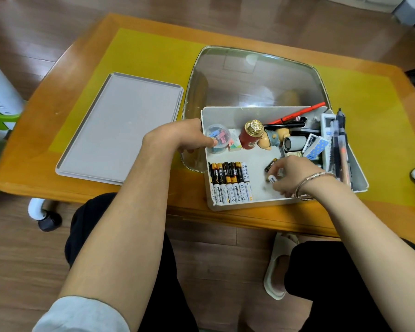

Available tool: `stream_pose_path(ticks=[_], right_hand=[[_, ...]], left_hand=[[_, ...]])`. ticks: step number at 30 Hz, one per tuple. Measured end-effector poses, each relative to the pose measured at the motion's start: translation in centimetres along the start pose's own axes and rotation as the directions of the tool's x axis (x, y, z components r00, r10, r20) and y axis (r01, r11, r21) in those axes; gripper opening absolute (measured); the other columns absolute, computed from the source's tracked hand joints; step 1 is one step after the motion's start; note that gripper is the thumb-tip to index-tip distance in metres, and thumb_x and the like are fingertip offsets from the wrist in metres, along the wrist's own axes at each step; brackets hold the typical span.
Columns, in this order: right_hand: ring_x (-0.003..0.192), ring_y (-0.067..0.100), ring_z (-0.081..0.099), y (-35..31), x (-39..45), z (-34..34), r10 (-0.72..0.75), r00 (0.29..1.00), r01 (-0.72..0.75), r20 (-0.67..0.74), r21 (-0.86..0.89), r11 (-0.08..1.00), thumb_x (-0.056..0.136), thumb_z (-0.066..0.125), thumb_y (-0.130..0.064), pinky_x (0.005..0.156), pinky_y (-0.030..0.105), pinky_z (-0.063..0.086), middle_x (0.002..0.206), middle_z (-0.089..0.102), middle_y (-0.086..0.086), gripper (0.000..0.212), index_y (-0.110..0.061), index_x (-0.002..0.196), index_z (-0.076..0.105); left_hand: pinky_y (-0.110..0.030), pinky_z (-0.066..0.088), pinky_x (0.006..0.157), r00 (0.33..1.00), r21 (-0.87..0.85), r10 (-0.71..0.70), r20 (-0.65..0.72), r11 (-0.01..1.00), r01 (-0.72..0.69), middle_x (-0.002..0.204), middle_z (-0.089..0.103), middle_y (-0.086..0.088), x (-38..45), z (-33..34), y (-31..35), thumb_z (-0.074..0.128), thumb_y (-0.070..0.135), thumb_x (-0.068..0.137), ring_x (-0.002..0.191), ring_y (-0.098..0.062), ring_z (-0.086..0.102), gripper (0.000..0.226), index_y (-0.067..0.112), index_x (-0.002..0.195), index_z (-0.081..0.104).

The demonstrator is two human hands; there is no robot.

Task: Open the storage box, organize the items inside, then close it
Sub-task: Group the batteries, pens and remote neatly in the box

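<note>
Fingers (277, 179) of the right hand (295, 176) are pinched round loose batteries: a white one (272, 179) at the fingertips and a dark one (270, 165) just beyond them, both low over the floor of the storage box (237, 206). How many cells the hand holds cannot be told. A bracelet (313, 180) sits on that wrist.

At the box's near-left corner, a row of sorted batteries (230, 182) lies side by side against the near wall, dark cells behind white ones. The loose cells are judged to be headed for this row.

The left hand (185, 135) grips the left wall of the box, fingers curled over the rim, thumb beside a clear tub of clips (217, 138). Beyond stand a red bottle with a gold cap (250, 135) and a small figure (273, 137). Pens, a remote and boxed items crowd the right side.

The grey lid (120, 125) lies flat on the table (46, 149), well to the left of the box. A clear dome cover (256, 77) stands at the far side.

Risks: a cell pushed carelessly into the row could knock the aligned ones askew; the box overhangs the near table edge slightly, so releasing the left hand's hold while pressing down could tip it.
</note>
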State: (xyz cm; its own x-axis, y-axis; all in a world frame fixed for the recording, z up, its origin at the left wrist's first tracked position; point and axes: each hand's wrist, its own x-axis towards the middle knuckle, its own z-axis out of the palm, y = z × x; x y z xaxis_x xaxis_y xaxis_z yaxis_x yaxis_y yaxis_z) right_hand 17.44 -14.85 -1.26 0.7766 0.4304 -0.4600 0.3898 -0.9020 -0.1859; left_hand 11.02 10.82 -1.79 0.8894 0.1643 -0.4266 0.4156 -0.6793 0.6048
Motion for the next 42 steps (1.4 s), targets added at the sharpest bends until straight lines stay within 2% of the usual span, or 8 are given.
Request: stream_pose_path(ticks=[3,8,12,17,26,30,35,42], right_hand=[[0.045,0.014,0.064,-0.6,-0.2,0.4,-0.024,1.0,0.02,0.019,0.15,0.989,0.075,0.063,-0.012,0.04,0.016,0.046,0.046,0.06,-0.01,0.011,-0.021,0.08,0.064],[0.057,0.016,0.066,-1.6,-0.1,1.3,-0.076,0.994,0.065,0.075,0.15,0.987,0.073,0.077,-0.016,0.067,0.026,0.053,0.06,0.063,-0.004,0.027,-0.019,0.095,0.06],[0.044,-0.005,0.057,-1.7,0.1,1.2,-0.128,0.983,0.111,0.134,0.126,0.986,0.072,0.081,-0.02,0.054,0.015,0.041,0.066,0.07,-0.001,0.04,-0.021,0.105,0.059],[0.052,0.0,0.06,-1.5,0.0,1.1,-0.131,0.983,0.114,0.128,0.132,0.985,0.074,0.078,-0.012,0.046,0.004,0.038,0.079,0.073,0.002,0.042,-0.013,0.111,0.06],[0.055,0.008,0.058,-1.8,-0.2,0.9,-0.151,0.973,0.137,0.174,0.092,0.986,0.073,0.076,-0.006,0.068,0.026,0.052,0.085,0.073,0.006,0.035,-0.009,0.106,0.065],[0.054,0.014,0.062,-1.8,-0.1,0.9,-0.143,0.977,0.121,0.156,0.145,0.982,0.074,0.076,-0.005,0.056,0.023,0.052,0.076,0.071,0.004,0.035,-0.011,0.105,0.062],[0.075,0.013,0.068,-1.2,-0.3,0.5,-0.206,0.961,0.178,0.184,0.157,0.971,0.074,0.077,-0.006,0.076,0.023,0.052,0.081,0.072,-0.001,0.038,-0.013,0.109,0.063],[0.084,0.018,0.06,1.3,-1.4,-1.5,-0.051,0.998,0.053,-0.022,0.062,0.997,0.081,0.071,-0.019,0.076,0.024,0.042,0.095,0.069,0.005,0.02,-0.015,0.1,0.068]], left_hand=[[-0.028,0.053,0.061,1.0,0.0,0.003,0.002,1.0,-0.003,0.087,0.054,0.012,0.0,0.1,-0.1,0.062,0.05,0.085,0.083,-0.015,0.062,0.029,0.036,0.097,0.039],[-0.028,0.053,0.062,1.0,0.005,-0.006,0.008,1.0,0.006,0.088,0.055,0.01,0.1,0.0,-0.1,0.062,0.051,0.085,0.084,-0.016,0.063,0.031,0.034,0.1,0.04],[-0.03,0.054,0.066,1.0,0.003,-0.006,0.011,1.0,0.006,0.088,0.055,0.011,0.2,0.0,-0.2,0.063,0.051,0.085,0.085,-0.015,0.063,0.033,0.034,0.102,0.04],[-0.033,0.055,0.069,1.0,0.0,-0.013,0.012,1.0,0.013,0.086,0.055,0.012,0.3,0.0,-0.1,0.063,0.052,0.084,0.087,-0.016,0.063,0.034,0.034,0.103,0.04],[-0.034,0.054,0.07,0.999,0.002,-0.02,0.025,1.0,0.02,0.089,0.058,0.006,0.1,-0.4,0.1,0.062,0.05,0.086,0.095,-0.023,0.065,0.03,0.031,0.101,0.043],[-0.032,0.053,0.068,0.999,0.002,-0.022,0.026,1.0,0.022,0.089,0.059,0.005,0.0,-0.5,0.2,0.061,0.049,0.087,0.096,-0.023,0.064,0.031,0.029,0.101,0.042],[-0.032,0.054,0.068,0.999,-0.002,-0.027,0.025,1.0,0.027,0.087,0.056,0.009,0.0,-0.4,0.3,0.061,0.05,0.086,0.09,-0.018,0.063,0.033,0.03,0.103,0.041],[-0.025,0.047,0.055,1.0,-0.011,-0.021,0.011,1.0,0.022,0.084,0.053,0.012,-0.1,-0.3,0.4,0.062,0.05,0.086,0.081,-0.014,0.061,0.032,0.031,0.099,0.04]])
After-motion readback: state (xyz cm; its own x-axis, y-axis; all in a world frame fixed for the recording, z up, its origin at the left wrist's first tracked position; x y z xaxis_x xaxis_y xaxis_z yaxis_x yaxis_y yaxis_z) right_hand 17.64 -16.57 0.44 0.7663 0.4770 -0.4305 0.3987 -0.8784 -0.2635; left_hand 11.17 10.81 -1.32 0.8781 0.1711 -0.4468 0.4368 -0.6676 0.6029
